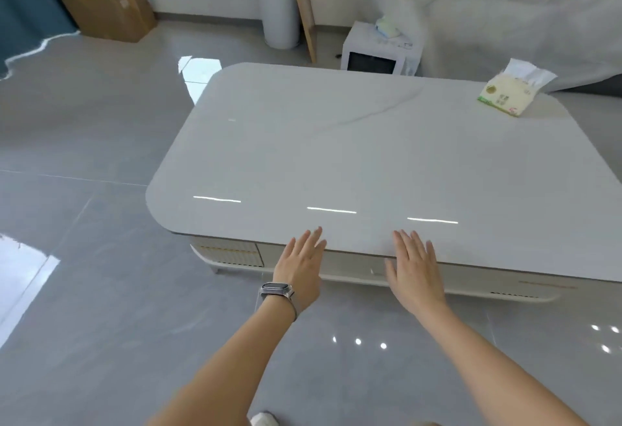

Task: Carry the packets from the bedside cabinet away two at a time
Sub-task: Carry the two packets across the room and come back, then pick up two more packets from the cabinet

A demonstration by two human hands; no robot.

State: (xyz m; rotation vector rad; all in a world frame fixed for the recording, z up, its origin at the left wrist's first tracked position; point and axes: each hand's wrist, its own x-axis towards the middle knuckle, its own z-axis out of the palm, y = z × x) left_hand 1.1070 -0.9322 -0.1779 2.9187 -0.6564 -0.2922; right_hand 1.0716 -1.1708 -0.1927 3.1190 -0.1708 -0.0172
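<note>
My left hand [303, 264] and my right hand [415, 269] are stretched out side by side, palms down and fingers straight, over the near edge of a low white coffee table [336, 156]. Neither hand holds anything. A watch sits on my left wrist. A yellow-green tissue packet [505, 97] with white tissue sticking out lies on the table's far right corner. A small white cabinet [380, 55] stands beyond the table, with a pale packet [387, 27] on top of it.
A tall white planter [281, 12] and a leaning wooden board [306, 12] stand left of the cabinet. A cardboard box [107, 8] sits at the back left. A white sheet covers furniture [521, 15] at the right. Glossy grey floor [84, 190] lies all around.
</note>
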